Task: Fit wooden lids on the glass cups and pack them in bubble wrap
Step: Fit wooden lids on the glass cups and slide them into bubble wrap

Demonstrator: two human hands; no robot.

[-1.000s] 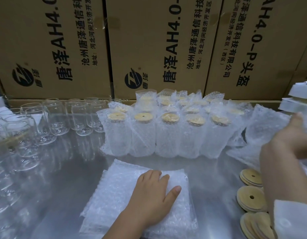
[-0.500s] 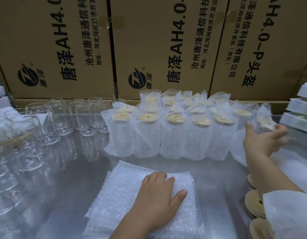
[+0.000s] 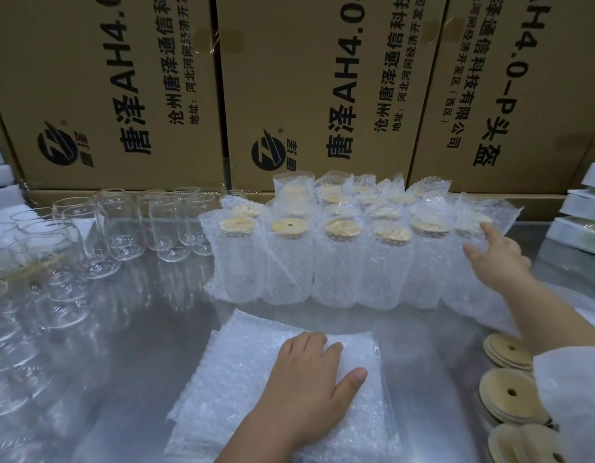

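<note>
At the right end of the front row (image 3: 339, 265), the right hand (image 3: 499, 262) clasps a wooden-lidded glass cup (image 3: 456, 279) sleeved in clear bubble wrap, probably light, fragile and slippery, best held round its body, while the left hand (image 3: 309, 385) rests flat on stacked bubble-wrap bags (image 3: 229, 379).

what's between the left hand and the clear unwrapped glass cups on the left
Nothing visible. Only bare steel tabletop lies between the left hand, flat on the white bubble-wrap bag stack, and the clear unwrapped glass cups.
</note>
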